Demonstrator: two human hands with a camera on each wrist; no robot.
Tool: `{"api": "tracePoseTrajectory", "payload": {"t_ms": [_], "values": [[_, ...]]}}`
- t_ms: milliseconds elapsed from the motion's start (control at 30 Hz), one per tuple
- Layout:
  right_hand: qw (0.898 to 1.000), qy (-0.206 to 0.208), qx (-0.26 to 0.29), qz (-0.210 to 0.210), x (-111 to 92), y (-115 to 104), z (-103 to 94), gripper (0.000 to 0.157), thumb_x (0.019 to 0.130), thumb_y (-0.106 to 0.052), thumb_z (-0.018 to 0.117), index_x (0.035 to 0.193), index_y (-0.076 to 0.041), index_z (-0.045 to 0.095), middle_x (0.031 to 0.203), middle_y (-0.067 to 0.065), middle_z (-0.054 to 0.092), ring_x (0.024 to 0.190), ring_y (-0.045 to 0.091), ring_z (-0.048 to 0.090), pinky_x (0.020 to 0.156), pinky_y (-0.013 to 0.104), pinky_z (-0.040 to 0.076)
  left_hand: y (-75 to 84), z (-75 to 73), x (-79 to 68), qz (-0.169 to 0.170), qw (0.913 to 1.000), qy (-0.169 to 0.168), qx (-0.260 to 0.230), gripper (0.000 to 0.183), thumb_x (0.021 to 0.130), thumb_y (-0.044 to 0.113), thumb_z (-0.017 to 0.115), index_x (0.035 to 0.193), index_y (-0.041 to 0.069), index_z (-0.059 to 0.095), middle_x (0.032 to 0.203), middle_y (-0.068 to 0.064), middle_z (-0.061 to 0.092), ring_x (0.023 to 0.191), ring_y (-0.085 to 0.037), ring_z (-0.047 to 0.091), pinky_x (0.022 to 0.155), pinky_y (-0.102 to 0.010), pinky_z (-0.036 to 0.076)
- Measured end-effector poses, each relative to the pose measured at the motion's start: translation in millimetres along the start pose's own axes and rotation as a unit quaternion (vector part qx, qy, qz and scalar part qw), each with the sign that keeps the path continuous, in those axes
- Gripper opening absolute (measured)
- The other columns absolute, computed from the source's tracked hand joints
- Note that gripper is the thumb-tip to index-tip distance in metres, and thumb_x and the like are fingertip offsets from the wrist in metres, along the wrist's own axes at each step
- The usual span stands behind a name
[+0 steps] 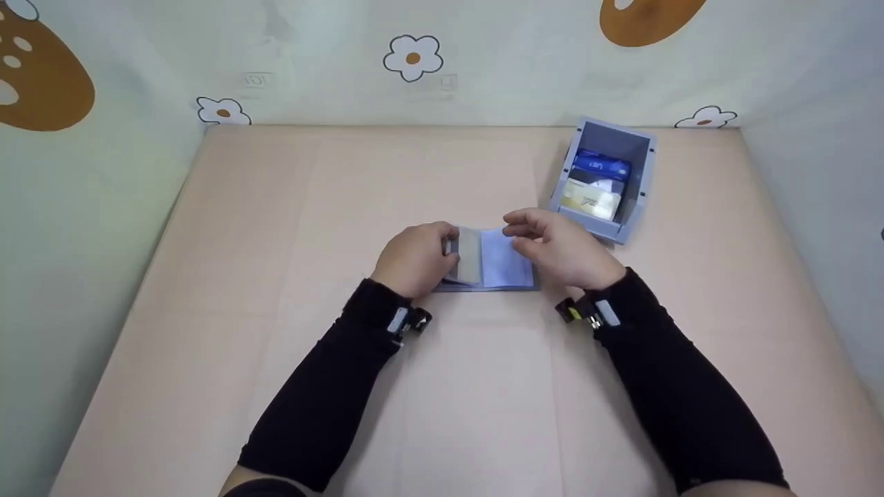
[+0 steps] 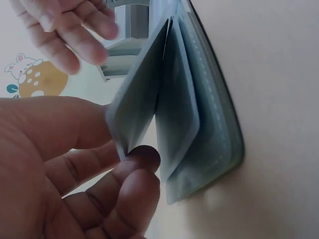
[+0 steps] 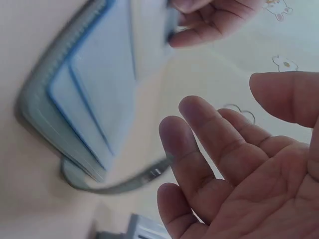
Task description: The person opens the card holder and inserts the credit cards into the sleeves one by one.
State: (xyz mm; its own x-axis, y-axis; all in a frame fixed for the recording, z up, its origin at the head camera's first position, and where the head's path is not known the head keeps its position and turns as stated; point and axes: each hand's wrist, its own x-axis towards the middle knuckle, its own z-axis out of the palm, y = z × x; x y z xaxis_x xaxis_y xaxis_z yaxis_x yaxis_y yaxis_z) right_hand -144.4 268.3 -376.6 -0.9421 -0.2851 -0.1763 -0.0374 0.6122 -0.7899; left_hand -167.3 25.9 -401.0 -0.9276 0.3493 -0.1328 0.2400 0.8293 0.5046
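Observation:
A grey-green card holder [image 1: 487, 288] with a stitched edge lies open on the table, its plastic sleeves fanned up. My left hand [image 1: 414, 259] is at its left side, pinching one clear sleeve [image 2: 137, 87] between thumb and fingers; more sleeves stand behind it in the left wrist view. Over the right side of the holder, beside a bluish sleeve [image 1: 507, 259], hovers my right hand [image 1: 563, 248]. Its fingers are loosely bent and hold nothing, with the thumb apart from them in the right wrist view. A strap [image 3: 132, 181] sticks out from the holder's edge.
At the back right stands a grey-blue open box [image 1: 649, 186], close beyond my right hand. Inside lie a blue card [image 1: 602, 164], a gold card [image 1: 590, 200] and a dark one between them. Printed fabric walls [image 1: 331, 69] border the pinkish table [image 1: 276, 207].

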Motion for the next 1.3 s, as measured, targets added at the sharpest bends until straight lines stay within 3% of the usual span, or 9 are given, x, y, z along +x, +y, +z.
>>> {"api": "tracePoseTrajectory", "payload": {"t_ms": [167, 400, 533, 667, 833, 967, 1133, 1300], "values": [[0.998, 0.058, -0.022, 0.019, -4, -2, -25.9, 0.039, 0.106, -0.012, 0.059, 0.143, 0.000, 0.058, 0.139, 0.020, 0.067, 0.131, 0.032, 0.063, 0.112, 0.048, 0.051, 2.4, 2.8, 2.0, -0.005, 1.0000, -0.006, 0.006, 0.039, 0.097, 0.024, 0.075, 0.134, 0.013, 0.070, 0.115, -0.004, 0.076, 0.099, -0.021, 0.067, 0.093, -0.040, 0.056], [0.983, 0.114, -0.131, 0.067, -2, -1, -67.2, 0.044, 0.102, -0.018, 0.065, 0.141, 0.002, 0.060, 0.136, 0.022, 0.067, 0.128, 0.039, 0.061, 0.109, 0.055, 0.049, 6.2, 5.9, 6.8, -0.011, 0.9996, -0.006, 0.026, 0.039, 0.096, 0.022, 0.075, 0.133, 0.011, 0.071, 0.120, -0.006, 0.076, 0.099, -0.021, 0.068, 0.091, -0.040, 0.057], [0.966, 0.101, -0.220, 0.093, 10, 6, -87.7, 0.048, 0.102, -0.020, 0.065, 0.143, 0.004, 0.058, 0.139, 0.026, 0.065, 0.128, 0.044, 0.060, 0.108, 0.060, 0.048, 7.2, 7.1, 7.9, -0.016, 0.9995, -0.009, 0.028, 0.039, 0.096, 0.021, 0.074, 0.133, 0.010, 0.072, 0.118, -0.008, 0.074, 0.097, -0.021, 0.066, 0.087, -0.038, 0.057], [0.944, 0.059, -0.304, 0.115, 26, 16, -102.4, 0.053, 0.101, -0.020, 0.065, 0.147, 0.004, 0.055, 0.142, 0.030, 0.061, 0.130, 0.049, 0.058, 0.109, 0.065, 0.044, 7.9, 8.1, 8.8, -0.020, 0.9994, -0.002, 0.028, 0.043, 0.095, 0.023, 0.076, 0.136, 0.011, 0.070, 0.114, -0.007, 0.068, 0.095, -0.022, 0.062, 0.083, -0.036, 0.055], [0.915, 0.020, -0.389, 0.105, 41, 29, -108.1, 0.048, 0.095, -0.018, 0.069, 0.135, 0.007, 0.063, 0.132, 0.034, 0.064, 0.126, 0.055, 0.056, 0.107, 0.069, 0.039, 8.9, 9.7, 8.9, -0.018, 0.9992, 0.007, 0.035, 0.049, 0.092, 0.028, 0.079, 0.139, 0.016, 0.069, 0.141, -0.012, 0.063, 0.120, -0.033, 0.063, 0.100, -0.049, 0.054], [0.897, 0.011, -0.430, 0.102, 49, 35, -108.2, 0.038, 0.090, -0.018, 0.072, 0.117, 0.008, 0.069, 0.120, 0.034, 0.067, 0.116, 0.053, 0.059, 0.102, 0.066, 0.041, 9.4, 9.7, 9.4, -0.011, 0.9988, 0.001, 0.048, 0.055, 0.091, 0.034, 0.080, 0.142, 0.018, 0.066, 0.158, -0.014, 0.052, 0.140, -0.041, 0.054, 0.111, -0.059, 0.047], [0.885, -0.009, -0.452, 0.109, 55, 37, -107.0, 0.031, 0.089, -0.019, 0.069, 0.103, 0.008, 0.071, 0.111, 0.032, 0.071, 0.106, 0.049, 0.063, 0.102, 0.066, 0.042, 9.7, 9.5, 9.3, -0.011, 0.9983, -0.012, 0.055, 0.064, 0.093, 0.041, 0.078, 0.149, 0.017, 0.060, 0.165, -0.016, 0.044, 0.151, -0.039, 0.043, 0.121, -0.059, 0.037], [0.880, -0.015, -0.460, 0.115, 60, 41, -106.0, 0.033, 0.092, -0.017, 0.065, 0.110, 0.010, 0.069, 0.110, 0.032, 0.071, 0.102, 0.047, 0.065, 0.101, 0.065, 0.043, 10.3, 9.1, 10.1, -0.011, 0.9983, -0.022, 0.053, 0.069, 0.094, 0.046, 0.075, 0.154, 0.017, 0.054, 0.168, -0.016, 0.040, 0.156, -0.042, 0.035, 0.126, -0.060, 0.030]]}}
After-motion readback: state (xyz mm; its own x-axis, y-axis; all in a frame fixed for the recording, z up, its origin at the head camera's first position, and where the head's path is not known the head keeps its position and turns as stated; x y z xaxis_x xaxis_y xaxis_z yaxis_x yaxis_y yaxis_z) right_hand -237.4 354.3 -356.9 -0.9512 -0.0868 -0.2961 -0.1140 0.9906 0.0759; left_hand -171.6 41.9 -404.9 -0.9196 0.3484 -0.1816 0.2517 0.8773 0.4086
